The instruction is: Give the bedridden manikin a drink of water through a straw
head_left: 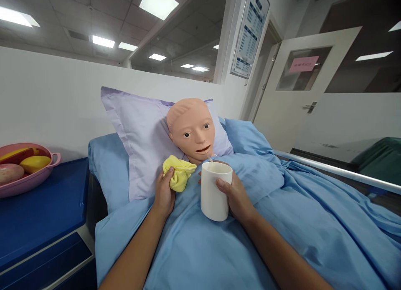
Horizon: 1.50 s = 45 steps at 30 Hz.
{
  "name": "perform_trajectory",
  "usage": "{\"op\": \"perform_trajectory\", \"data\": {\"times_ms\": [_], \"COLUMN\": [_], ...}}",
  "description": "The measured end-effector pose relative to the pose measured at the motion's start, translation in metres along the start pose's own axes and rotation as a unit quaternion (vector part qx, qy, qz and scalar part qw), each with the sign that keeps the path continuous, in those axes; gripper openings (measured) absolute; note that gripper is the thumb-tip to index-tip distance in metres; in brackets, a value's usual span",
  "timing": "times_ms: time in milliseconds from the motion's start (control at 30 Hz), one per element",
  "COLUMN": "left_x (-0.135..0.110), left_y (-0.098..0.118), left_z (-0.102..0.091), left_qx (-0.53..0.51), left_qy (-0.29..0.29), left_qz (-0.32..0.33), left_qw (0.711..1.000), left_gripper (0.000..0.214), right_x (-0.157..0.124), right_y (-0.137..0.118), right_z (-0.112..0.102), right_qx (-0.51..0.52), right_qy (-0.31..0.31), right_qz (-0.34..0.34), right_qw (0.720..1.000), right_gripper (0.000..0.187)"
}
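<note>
A white mug [214, 194] is gripped in my right hand [236, 194], its fingers wrapped behind and the thumb on the near side. From the mug's rim a thin clear straw [210, 159] sticks up, leaning toward the mouth of a manikin [192, 127]. My left hand [165, 190] holds a crumpled yellow cloth [178, 173] just below the manikin's chin. The manikin's head rests on a lilac pillow [140, 139], mouth slightly parted. A blue quilt [194, 248] covers its body, with both my forearms above it.
On the left, a blue bedside cabinet [59, 206] bears a pink basin [31, 185] with fruit-like items in it. A bed rail [344, 173] runs along the right side. Behind stand a white wall [62, 94] and an open door [288, 102].
</note>
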State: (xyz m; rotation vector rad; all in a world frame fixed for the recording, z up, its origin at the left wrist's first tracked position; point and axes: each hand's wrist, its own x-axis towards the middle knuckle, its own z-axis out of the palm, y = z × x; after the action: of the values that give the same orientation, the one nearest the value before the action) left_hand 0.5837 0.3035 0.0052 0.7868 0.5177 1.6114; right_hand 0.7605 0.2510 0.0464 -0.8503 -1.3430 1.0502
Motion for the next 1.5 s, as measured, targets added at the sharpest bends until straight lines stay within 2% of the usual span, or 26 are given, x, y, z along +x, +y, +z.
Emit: {"op": "perform_trajectory", "data": {"times_ms": [467, 1500], "left_x": [-0.0003, -0.0008], "left_y": [0.0001, 0.0004], "left_z": [-0.0004, 0.0007], "left_qx": [0.001, 0.001], "left_qy": [-0.006, 0.007], "left_qz": [-0.002, -0.003], "left_qw": [1.000, 1.000], "left_gripper": [0.040, 0.043], "right_x": [0.0008, 0.0007], "right_y": [0.0021, 0.0023], "right_z": [-0.0019, -0.0018], "right_qx": [-0.001, -0.011], "right_qy": [-0.018, -0.014], "right_qz": [-0.003, -0.010], "right_qw": [1.000, 1.000], "right_gripper": [0.067, 0.065]}}
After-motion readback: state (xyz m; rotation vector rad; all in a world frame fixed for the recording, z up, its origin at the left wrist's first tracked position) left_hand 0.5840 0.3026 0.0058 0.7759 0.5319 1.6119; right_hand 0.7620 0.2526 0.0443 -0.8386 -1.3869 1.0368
